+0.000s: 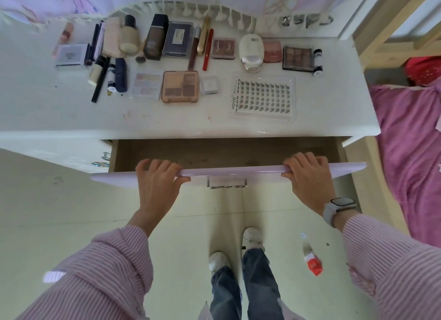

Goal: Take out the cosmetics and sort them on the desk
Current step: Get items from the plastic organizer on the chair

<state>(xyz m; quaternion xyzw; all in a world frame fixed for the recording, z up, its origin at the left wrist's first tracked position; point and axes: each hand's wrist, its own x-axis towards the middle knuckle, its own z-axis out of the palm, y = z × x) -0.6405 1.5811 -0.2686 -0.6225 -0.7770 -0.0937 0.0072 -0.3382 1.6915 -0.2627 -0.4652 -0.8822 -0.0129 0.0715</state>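
The left hand [160, 179] is curled over the top edge of the drawer front [229, 171], fingers hooked inside the drawer and thumb laid along the outer face; the right hand [307, 174] is clamped on the same edge toward its right end in the same manner, with a grey watch [337, 208] worn at the wrist. Both forearms are covered by pink striped sleeves [114, 267].

The drawer [226, 150] is pulled out below the desk [71, 114]; only its brown floor is seen, and no contents can be made out in the visible part.

The cosmetics are laid out on the desk top in two loose rows — none is touched by either hand. In the rear row a beige foundation bottle [129, 36], a dark square bottle [155, 39], a dark compact [177, 39], a red pencil [207, 50], a white oval case [251, 52] and a nine-pan eyeshadow palette [297, 58] are placed side by side; in the front row a black pencil [100, 79], a peach four-pan palette [180, 86] and a tray of false lashes [262, 95] are set nearer the desk edge.

On the floor, beside the person's white shoes [251, 236], a small red-and-white tube [311, 257] is lying.
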